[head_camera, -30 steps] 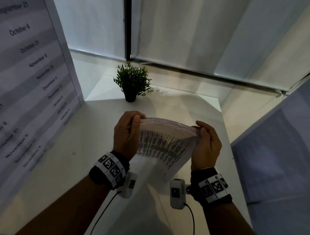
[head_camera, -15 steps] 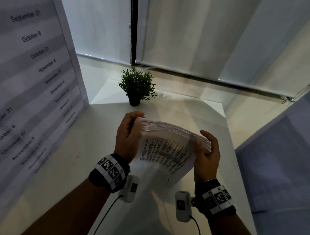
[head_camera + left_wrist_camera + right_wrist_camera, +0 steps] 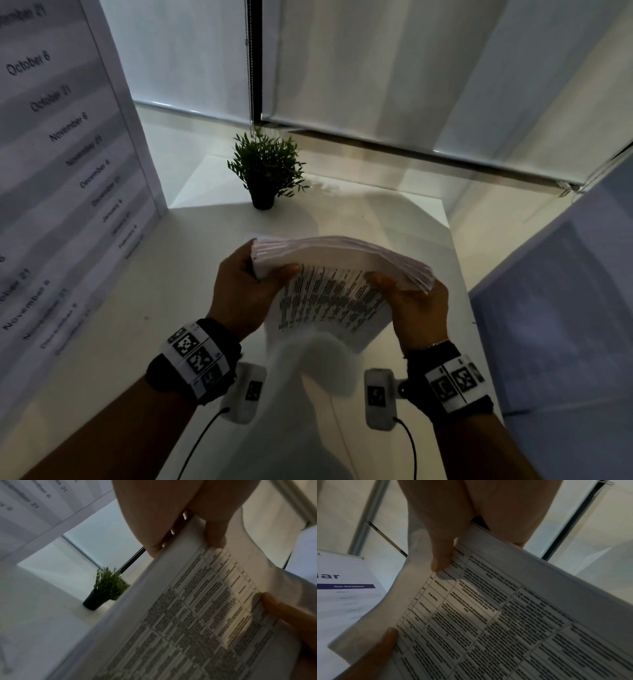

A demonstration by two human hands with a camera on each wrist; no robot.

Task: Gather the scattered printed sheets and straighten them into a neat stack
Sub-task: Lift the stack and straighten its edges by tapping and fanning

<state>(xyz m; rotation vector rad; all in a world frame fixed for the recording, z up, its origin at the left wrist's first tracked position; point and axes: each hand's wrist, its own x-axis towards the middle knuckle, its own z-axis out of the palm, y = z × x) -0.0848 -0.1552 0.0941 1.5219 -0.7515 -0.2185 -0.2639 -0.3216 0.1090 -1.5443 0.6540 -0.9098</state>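
A thick stack of printed sheets (image 3: 335, 291) with table text is held upright above the white table (image 3: 144, 308), its top edge bowed in an arch. My left hand (image 3: 246, 284) grips the stack's left end, thumb on the printed face. My right hand (image 3: 414, 301) grips the right end, where the sheet edges fan out a little. In the left wrist view the sheets (image 3: 197, 615) run under my thumb, with the left hand (image 3: 180, 520) above them. In the right wrist view the right hand (image 3: 453, 527) pinches the printed sheets (image 3: 496, 615) at their top edge.
A small potted plant (image 3: 265, 171) stands at the table's far side. A large printed board with dates (image 3: 58, 164) leans on the left. A bluish panel (image 3: 561, 308) stands on the right. White blinds (image 3: 411, 68) hang behind.
The stack has tipped so its right end sits lower, and my right hand has shifted down under that end. The left hand keeps its hold.
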